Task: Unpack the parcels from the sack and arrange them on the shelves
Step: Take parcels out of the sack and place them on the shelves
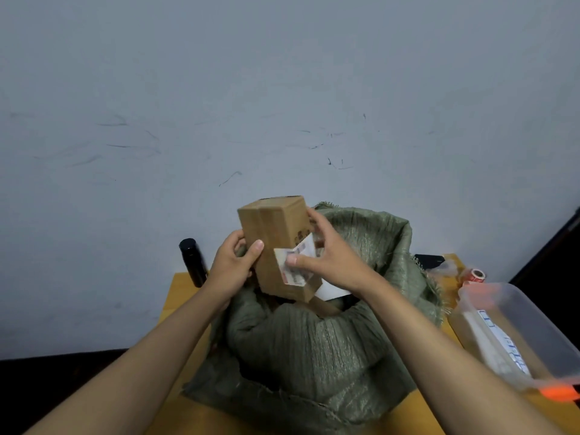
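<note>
Starting at the bottom of the frame, two bare forearms are seen reaching up toward centre over a yellow table (pixel 185 290). A green woven sack (pixel 314 340) is slumped on the table at lower centre, mouth open and rolled down; inside the mouth, part of a brown box and a white flat parcel (pixel 332 291) are partly visible, the rest hidden by the fabric. Just above the sack mouth a cardboard parcel (pixel 276 243) is held upright, slightly tilted, clear of the table. The left hand (pixel 233 265) is wrapped round the parcel's left side, thumb on the front face, fingers curled behind. The right hand (pixel 326 252) is gripping the parcel from the right, thumb pressed on a printed label (pixel 293 266) stuck over the lower front corner, fingers curled over the right edge. So the parcel sits between both hands, at centre frame. At lower right a clear plastic tub (pixel 527 334) with orange latches is standing on the table; flat white packets with blue print are lying in it. Behind the tub, at right, a red-and-white tape roll (pixel 475 274) and a dark flat object (pixel 428 260) are seen, details too small. Left of the sack a black bottle (pixel 193 262) is standing upright at the table's far edge. A scuffed grey wall (pixel 282 89) fills the upper frame.
</note>
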